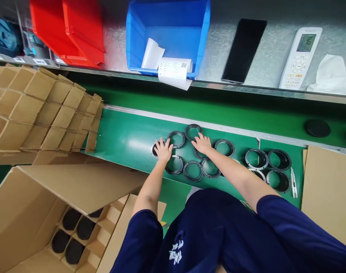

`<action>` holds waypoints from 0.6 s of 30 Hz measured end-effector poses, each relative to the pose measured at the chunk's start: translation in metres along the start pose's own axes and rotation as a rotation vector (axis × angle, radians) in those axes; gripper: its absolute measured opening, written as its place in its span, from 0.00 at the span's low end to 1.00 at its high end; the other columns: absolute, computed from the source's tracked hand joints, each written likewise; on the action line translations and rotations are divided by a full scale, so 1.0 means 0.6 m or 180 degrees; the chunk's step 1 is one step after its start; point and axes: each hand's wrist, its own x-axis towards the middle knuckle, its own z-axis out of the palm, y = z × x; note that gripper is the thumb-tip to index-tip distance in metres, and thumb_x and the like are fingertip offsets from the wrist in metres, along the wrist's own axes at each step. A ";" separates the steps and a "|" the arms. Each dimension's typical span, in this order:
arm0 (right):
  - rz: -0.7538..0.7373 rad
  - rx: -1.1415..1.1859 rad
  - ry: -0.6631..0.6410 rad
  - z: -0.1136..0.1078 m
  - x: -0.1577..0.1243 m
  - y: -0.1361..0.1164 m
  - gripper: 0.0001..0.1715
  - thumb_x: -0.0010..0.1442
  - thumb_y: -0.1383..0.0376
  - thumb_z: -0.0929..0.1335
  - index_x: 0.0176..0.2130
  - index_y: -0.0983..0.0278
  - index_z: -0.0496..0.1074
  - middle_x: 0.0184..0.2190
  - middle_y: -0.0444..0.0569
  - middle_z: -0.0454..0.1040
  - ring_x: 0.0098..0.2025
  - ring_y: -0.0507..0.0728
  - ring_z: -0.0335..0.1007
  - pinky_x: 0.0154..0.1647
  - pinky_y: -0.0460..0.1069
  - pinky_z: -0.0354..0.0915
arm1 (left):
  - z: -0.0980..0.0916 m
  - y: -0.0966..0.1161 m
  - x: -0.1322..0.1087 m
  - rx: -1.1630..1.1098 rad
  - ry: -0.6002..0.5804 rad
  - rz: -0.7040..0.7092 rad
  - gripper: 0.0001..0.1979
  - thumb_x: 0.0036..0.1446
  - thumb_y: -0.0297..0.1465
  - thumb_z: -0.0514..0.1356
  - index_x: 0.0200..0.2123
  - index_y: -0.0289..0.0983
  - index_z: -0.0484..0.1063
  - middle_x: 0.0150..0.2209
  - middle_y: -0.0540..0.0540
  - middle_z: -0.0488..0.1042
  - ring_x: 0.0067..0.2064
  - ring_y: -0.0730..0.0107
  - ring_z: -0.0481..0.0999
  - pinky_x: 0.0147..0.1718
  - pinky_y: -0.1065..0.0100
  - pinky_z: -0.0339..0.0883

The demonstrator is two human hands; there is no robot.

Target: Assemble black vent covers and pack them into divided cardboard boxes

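Note:
Several black rings lie on the green bench top. My left hand (163, 151) rests spread over one black ring (154, 150) at the left end of the group, its fingers apart. Just above it lies another ring (176, 139). My right hand (202, 144), fingers also spread, reaches over a ring (199, 154) that it partly hides, close under the topmost ring (194, 132). More rings, such as this one (193, 171), lie in a row nearer my body. Whether either palm presses on its ring I cannot tell.
Taller black rings (279, 159) and a utility knife (294, 183) sit at the right. An open carton (73, 185) with black round pieces in dividers stands lower left, below stacked cardboard dividers (33, 102). A shelf above holds a blue bin (169, 22), phone (244, 51) and remote (301, 58).

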 end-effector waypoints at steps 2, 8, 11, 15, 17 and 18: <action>-0.0051 0.0049 0.0031 -0.002 -0.013 -0.009 0.34 0.74 0.50 0.55 0.68 0.63 0.66 0.76 0.58 0.46 0.69 0.73 0.55 0.69 0.69 0.51 | -0.013 -0.019 0.007 0.0066 0.0056 0.0014 0.29 0.72 0.45 0.48 0.71 0.45 0.61 0.76 0.35 0.49 0.75 0.37 0.43 0.66 0.35 0.51; -0.0307 0.0443 0.0464 -0.035 -0.047 0.067 0.31 0.71 0.47 0.63 0.68 0.53 0.66 0.77 0.47 0.46 0.71 0.67 0.54 0.69 0.63 0.56 | -0.024 -0.009 0.045 -0.0005 0.0764 -0.0312 0.31 0.71 0.47 0.47 0.70 0.41 0.61 0.73 0.27 0.53 0.74 0.30 0.49 0.60 0.22 0.51; -0.0126 0.0957 0.0981 -0.054 -0.081 0.189 0.27 0.70 0.51 0.66 0.63 0.56 0.72 0.74 0.49 0.55 0.69 0.64 0.58 0.70 0.60 0.56 | -0.017 0.041 0.029 -0.0287 0.1283 0.0029 0.35 0.70 0.48 0.47 0.71 0.33 0.60 0.71 0.23 0.56 0.74 0.29 0.49 0.61 0.22 0.48; 0.0990 0.1658 0.1516 -0.073 -0.154 0.416 0.18 0.69 0.60 0.67 0.53 0.64 0.79 0.62 0.57 0.72 0.65 0.62 0.65 0.68 0.54 0.58 | 0.022 0.134 -0.090 -0.0521 0.1168 0.1187 0.33 0.69 0.46 0.47 0.69 0.31 0.62 0.70 0.25 0.61 0.73 0.37 0.55 0.66 0.31 0.49; 0.1542 0.1933 0.1767 -0.080 -0.191 0.537 0.17 0.71 0.63 0.64 0.48 0.68 0.79 0.53 0.61 0.77 0.60 0.62 0.70 0.64 0.55 0.62 | 0.055 0.179 -0.163 -0.0485 0.0821 0.1756 0.30 0.70 0.43 0.47 0.67 0.34 0.66 0.70 0.28 0.61 0.72 0.41 0.58 0.67 0.34 0.49; 0.1821 0.2099 0.1907 -0.082 -0.209 0.594 0.16 0.71 0.63 0.64 0.46 0.69 0.79 0.49 0.60 0.78 0.56 0.61 0.72 0.62 0.56 0.64 | 0.072 0.199 -0.195 -0.0437 0.0673 0.1981 0.27 0.70 0.42 0.47 0.65 0.36 0.69 0.70 0.29 0.62 0.72 0.42 0.59 0.67 0.35 0.49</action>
